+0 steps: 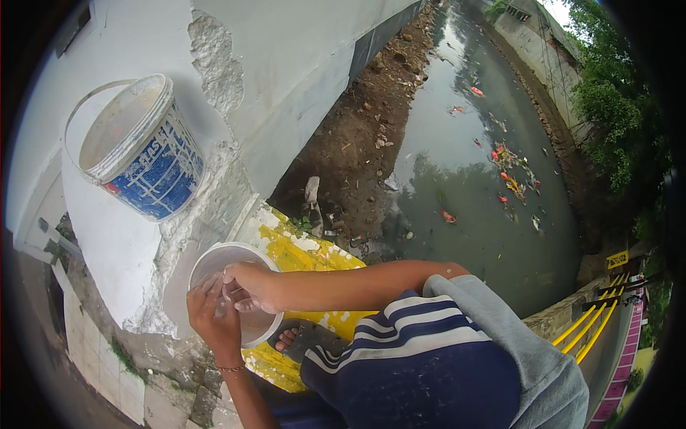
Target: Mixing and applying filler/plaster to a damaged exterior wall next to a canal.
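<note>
Setting: outdoors, beside a canal (479,250) of grey-green water, far ahead and to the right of the fingers (204,292). Red and pale debris (506,171) floats there. A brown dirt bank (343,154) lies nearer the fingers, between the water and a white wall (293,64) with patches of broken plaster. Foliage (611,104) and yellow railings (597,325) well off to the right of the fingers.

Work area: round white tub (266,327) directly beneath the fingers, its mouth partly covered by both hands. Contents not clear.

Left hand (218,325): over the tub's near left side, fingers bent and close together, tips at the right fingers; a reddish bracelet (230,369) at the wrist. Right hand (254,282): over the tub from the right, fingers curled inward. Cannot tell whether either hand pinches anything; the tips overlap in view.

Surroundings: larger white bucket (153,171) with a blue panel and raised handle, ahead and left of the fingers, apart from them. Yellow-painted, flaking ledge (296,250) just right of the fingers. Sandalled foot (287,338) near the tub, to the right of and nearer the body than the fingers.
</note>
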`<state>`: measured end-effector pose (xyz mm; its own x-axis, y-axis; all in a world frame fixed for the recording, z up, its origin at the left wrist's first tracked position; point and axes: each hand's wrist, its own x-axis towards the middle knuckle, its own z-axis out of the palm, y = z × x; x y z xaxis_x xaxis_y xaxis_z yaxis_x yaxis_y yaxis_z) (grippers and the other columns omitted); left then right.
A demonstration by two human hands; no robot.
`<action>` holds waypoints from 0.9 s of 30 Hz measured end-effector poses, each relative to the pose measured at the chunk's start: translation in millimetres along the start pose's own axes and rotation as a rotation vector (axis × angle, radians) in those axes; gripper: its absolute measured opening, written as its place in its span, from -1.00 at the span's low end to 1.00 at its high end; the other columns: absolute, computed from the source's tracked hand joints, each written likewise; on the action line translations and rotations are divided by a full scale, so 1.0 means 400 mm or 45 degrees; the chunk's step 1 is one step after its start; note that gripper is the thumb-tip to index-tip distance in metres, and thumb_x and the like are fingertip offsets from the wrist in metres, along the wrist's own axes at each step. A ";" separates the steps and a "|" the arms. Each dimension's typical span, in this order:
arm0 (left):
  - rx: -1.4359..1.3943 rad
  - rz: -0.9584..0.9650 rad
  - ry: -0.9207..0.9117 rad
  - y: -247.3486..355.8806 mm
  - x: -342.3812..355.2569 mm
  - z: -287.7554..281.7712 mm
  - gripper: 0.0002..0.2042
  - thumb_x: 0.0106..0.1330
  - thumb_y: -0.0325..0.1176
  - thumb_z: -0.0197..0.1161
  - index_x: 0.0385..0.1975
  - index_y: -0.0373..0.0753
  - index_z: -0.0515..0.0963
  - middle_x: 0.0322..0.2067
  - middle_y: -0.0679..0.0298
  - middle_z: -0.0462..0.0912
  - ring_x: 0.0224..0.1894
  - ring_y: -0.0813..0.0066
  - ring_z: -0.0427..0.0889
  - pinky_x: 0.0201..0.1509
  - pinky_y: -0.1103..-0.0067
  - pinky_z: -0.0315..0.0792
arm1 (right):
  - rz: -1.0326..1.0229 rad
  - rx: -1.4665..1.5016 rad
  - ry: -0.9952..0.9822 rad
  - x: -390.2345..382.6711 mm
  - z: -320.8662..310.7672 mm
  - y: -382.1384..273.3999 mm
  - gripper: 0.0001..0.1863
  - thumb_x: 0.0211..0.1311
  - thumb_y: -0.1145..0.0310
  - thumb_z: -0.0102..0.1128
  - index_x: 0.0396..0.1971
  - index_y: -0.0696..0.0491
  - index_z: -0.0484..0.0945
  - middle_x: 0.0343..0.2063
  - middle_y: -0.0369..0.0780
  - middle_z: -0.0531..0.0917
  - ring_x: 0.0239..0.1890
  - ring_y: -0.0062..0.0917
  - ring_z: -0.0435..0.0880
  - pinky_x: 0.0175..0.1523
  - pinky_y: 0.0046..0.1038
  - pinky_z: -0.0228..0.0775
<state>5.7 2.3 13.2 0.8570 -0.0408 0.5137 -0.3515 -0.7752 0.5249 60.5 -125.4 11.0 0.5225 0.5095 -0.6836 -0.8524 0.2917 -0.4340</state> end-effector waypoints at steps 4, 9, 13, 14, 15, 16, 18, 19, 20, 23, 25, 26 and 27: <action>0.010 -0.006 0.021 0.002 0.001 -0.001 -0.68 -0.02 -0.63 0.28 -0.20 -0.27 0.66 -0.15 0.16 0.66 -0.06 0.11 0.58 0.08 0.31 0.42 | -0.036 -0.003 -0.048 -0.012 0.003 0.000 -0.90 0.18 0.25 0.08 -0.35 -0.09 0.46 -0.42 -0.37 0.51 -0.35 -0.60 0.51 -0.23 -0.46 0.35; -0.035 0.008 0.089 -0.006 0.001 -0.003 -0.72 0.03 -0.59 0.30 -0.21 -0.27 0.66 -0.13 0.17 0.68 -0.04 0.13 0.57 0.10 0.32 0.41 | -0.077 -0.017 -0.104 -0.022 0.005 -0.003 -0.88 0.17 0.23 0.10 -0.34 -0.10 0.47 -0.42 -0.37 0.52 -0.34 -0.60 0.52 -0.25 -0.46 0.33; -0.063 0.024 0.097 -0.004 0.004 -0.008 -0.74 0.04 -0.61 0.29 -0.22 -0.27 0.66 -0.16 0.18 0.69 -0.04 0.14 0.58 0.10 0.32 0.41 | -0.049 -0.041 -0.160 -0.021 -0.002 -0.005 -0.86 0.17 0.20 0.13 -0.32 -0.10 0.48 -0.39 -0.37 0.54 -0.31 -0.60 0.52 -0.24 -0.46 0.31; -0.094 0.021 0.106 -0.007 0.002 -0.010 -0.75 0.03 -0.63 0.29 -0.25 -0.27 0.66 -0.18 0.18 0.70 -0.05 0.15 0.59 0.11 0.32 0.42 | -0.050 -0.048 -0.160 -0.020 -0.002 -0.001 -0.86 0.17 0.20 0.13 -0.32 -0.10 0.48 -0.39 -0.37 0.54 -0.31 -0.60 0.52 -0.24 -0.46 0.31; -0.124 0.016 0.113 -0.010 -0.001 -0.012 -0.76 0.03 -0.64 0.28 -0.27 -0.28 0.66 -0.20 0.18 0.70 -0.06 0.15 0.60 0.11 0.31 0.42 | -0.044 -0.049 -0.175 -0.023 0.000 0.004 -0.87 0.20 0.20 0.10 -0.33 -0.10 0.49 -0.39 -0.36 0.54 -0.31 -0.60 0.53 -0.24 -0.46 0.31; -0.124 0.015 0.117 -0.013 -0.003 -0.012 -0.76 0.03 -0.64 0.28 -0.27 -0.28 0.66 -0.20 0.18 0.70 -0.06 0.15 0.60 0.11 0.31 0.42 | -0.037 -0.049 -0.189 -0.025 0.001 0.007 -0.87 0.24 0.19 0.07 -0.34 -0.11 0.50 -0.39 -0.36 0.54 -0.30 -0.61 0.53 -0.25 -0.46 0.32; -0.142 -0.004 0.180 -0.019 -0.008 -0.008 -0.78 0.03 -0.66 0.28 -0.31 -0.28 0.65 -0.22 0.18 0.71 -0.06 0.17 0.60 0.12 0.31 0.43 | -0.038 -0.062 -0.211 -0.027 -0.003 0.007 -0.88 0.25 0.20 0.08 -0.32 -0.11 0.51 -0.37 -0.37 0.56 -0.28 -0.62 0.53 -0.25 -0.48 0.30; -0.144 -0.005 0.179 -0.022 -0.009 -0.007 -0.78 0.03 -0.66 0.28 -0.31 -0.28 0.65 -0.22 0.18 0.71 -0.06 0.17 0.60 0.12 0.31 0.43 | -0.039 -0.071 -0.232 -0.028 -0.004 0.008 -0.88 0.26 0.21 0.09 -0.29 -0.12 0.53 -0.35 -0.38 0.57 -0.26 -0.63 0.54 -0.25 -0.49 0.28; -0.159 -0.026 0.207 -0.024 -0.011 -0.007 -0.79 0.02 -0.66 0.29 -0.32 -0.28 0.65 -0.21 0.18 0.71 -0.06 0.17 0.60 0.12 0.32 0.43 | -0.038 -0.070 -0.231 -0.026 -0.003 0.015 -0.88 0.26 0.21 0.09 -0.29 -0.12 0.53 -0.35 -0.38 0.57 -0.26 -0.63 0.54 -0.25 -0.49 0.28; -0.155 -0.069 0.258 -0.034 -0.014 -0.003 -0.79 0.02 -0.65 0.30 -0.33 -0.27 0.65 -0.20 0.18 0.71 -0.05 0.17 0.60 0.12 0.33 0.43 | -0.101 -0.039 -0.290 -0.021 0.000 0.033 -0.86 0.27 0.20 0.14 -0.22 -0.14 0.55 -0.30 -0.43 0.59 -0.23 -0.64 0.55 -0.24 -0.51 0.25; -0.131 -0.092 0.275 -0.036 -0.015 -0.005 -0.78 0.02 -0.65 0.30 -0.32 -0.27 0.65 -0.20 0.18 0.71 -0.04 0.17 0.60 0.12 0.34 0.43 | -0.102 0.007 -0.352 -0.021 0.000 0.040 -0.82 0.27 0.17 0.18 -0.16 -0.18 0.56 -0.28 -0.46 0.57 -0.19 -0.67 0.53 -0.19 -0.52 0.25; -0.099 -0.120 0.256 -0.033 -0.012 -0.004 -0.78 0.01 -0.65 0.31 -0.32 -0.26 0.65 -0.20 0.19 0.71 -0.03 0.18 0.59 0.13 0.34 0.43 | -0.098 0.008 -0.357 -0.019 -0.001 0.040 -0.82 0.27 0.17 0.18 -0.16 -0.18 0.56 -0.28 -0.46 0.57 -0.19 -0.67 0.53 -0.19 -0.52 0.25; -0.071 -0.149 0.235 -0.027 -0.009 0.000 -0.78 0.01 -0.64 0.32 -0.31 -0.25 0.65 -0.20 0.21 0.72 -0.02 0.18 0.59 0.14 0.34 0.42 | -0.094 0.006 -0.329 -0.019 -0.003 0.037 -0.80 0.26 0.15 0.19 -0.16 -0.19 0.56 -0.27 -0.46 0.57 -0.17 -0.67 0.52 -0.17 -0.52 0.24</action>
<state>6.2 10.9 5.7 0.8115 0.1676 0.5597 -0.2781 -0.7316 0.6224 43.8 -126.1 9.1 0.5610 0.6761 -0.4777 -0.8125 0.3392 -0.4742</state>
